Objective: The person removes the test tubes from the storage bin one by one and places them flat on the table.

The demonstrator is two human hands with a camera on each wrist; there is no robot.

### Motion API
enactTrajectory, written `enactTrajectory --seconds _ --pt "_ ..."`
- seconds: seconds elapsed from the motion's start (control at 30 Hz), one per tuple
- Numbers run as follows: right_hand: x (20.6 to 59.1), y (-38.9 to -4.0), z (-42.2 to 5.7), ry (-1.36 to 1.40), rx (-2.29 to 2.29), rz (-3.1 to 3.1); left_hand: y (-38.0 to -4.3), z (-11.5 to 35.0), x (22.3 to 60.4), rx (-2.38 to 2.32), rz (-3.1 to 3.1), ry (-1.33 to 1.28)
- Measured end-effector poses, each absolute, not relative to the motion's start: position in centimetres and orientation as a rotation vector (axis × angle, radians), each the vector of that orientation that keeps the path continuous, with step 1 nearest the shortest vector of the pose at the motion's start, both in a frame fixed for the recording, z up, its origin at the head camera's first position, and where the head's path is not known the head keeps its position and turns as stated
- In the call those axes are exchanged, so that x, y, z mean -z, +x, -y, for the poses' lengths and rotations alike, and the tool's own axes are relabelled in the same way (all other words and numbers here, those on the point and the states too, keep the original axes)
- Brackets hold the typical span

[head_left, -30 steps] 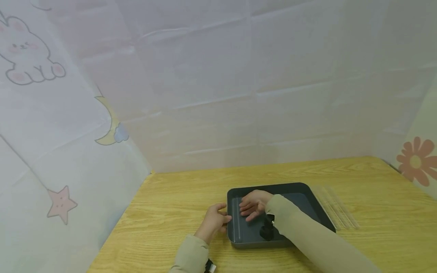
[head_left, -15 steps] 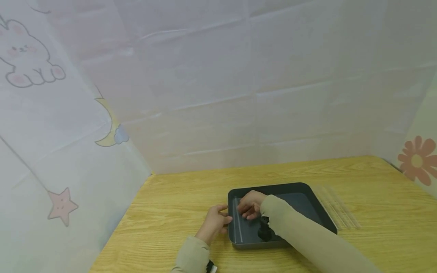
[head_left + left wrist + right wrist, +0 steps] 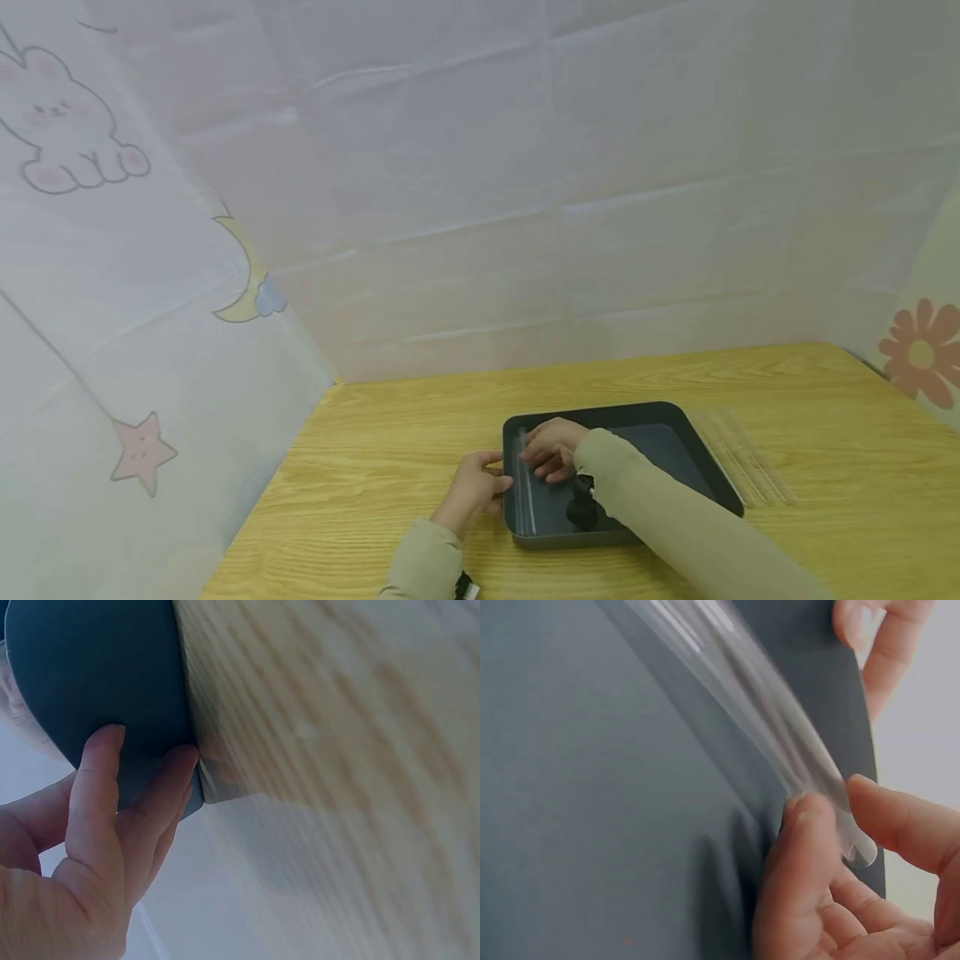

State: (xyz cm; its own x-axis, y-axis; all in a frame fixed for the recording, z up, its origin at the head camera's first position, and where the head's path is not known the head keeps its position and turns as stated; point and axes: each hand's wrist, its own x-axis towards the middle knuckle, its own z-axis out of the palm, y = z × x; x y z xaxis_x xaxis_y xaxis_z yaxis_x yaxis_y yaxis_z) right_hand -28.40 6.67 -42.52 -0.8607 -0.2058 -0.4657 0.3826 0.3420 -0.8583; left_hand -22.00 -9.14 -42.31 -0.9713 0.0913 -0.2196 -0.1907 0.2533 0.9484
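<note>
A dark grey rectangular tray (image 3: 663,443) lies on the wooden table. At its left side my left hand (image 3: 471,485) holds the wall, thumb over the rim and fingers against the outside (image 3: 112,667). My right hand (image 3: 555,446) reaches into the tray near that wall. Between its thumb and finger it pinches one end of a clear plastic tube (image 3: 780,724), whose length runs along the tray's left side, slightly slanted. The tube's far end lies outside the right wrist view.
Several clear tubes (image 3: 738,458) lie side by side on the table (image 3: 405,417), just right of the tray. A pale printed sheet (image 3: 450,208) rises behind the table, with more sheeting at the left.
My right hand's fingers have drawn in from a spread pose and now pinch the clear tube, which has turned to a slight slant. My left hand stays at the tray wall.
</note>
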Motion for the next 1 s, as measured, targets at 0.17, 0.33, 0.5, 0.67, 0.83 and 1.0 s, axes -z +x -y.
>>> enactTrajectory --seconds 0.17,0.33,0.5,0.67,0.83,1.0 --pt "42.1 -28.5 -7.7 0.158 1.592 -2.09 -22.0 9.1 42.3 -1.782 -2.3 -0.089" --pt "41.4 -28.5 -8.8 0.136 1.619 -2.064 -21.8 9.2 42.1 -1.789 -2.3 -0.104" --pt "41.0 -28.4 -9.8 0.057 1.66 -2.0 -21.8 9.3 42.1 -1.779 -2.31 -0.095" --pt "40.7 -28.2 -10.9 0.03 1.719 -1.929 -21.7 9.3 42.0 -1.77 -2.32 -0.092" --pt "40.4 -27.8 -12.0 0.019 1.76 -1.907 -21.8 9.2 42.1 -1.773 -2.321 -0.098" --pt "40.1 -27.3 -13.0 0.024 1.768 -1.917 -21.9 9.1 42.2 -1.765 -2.32 -0.102"
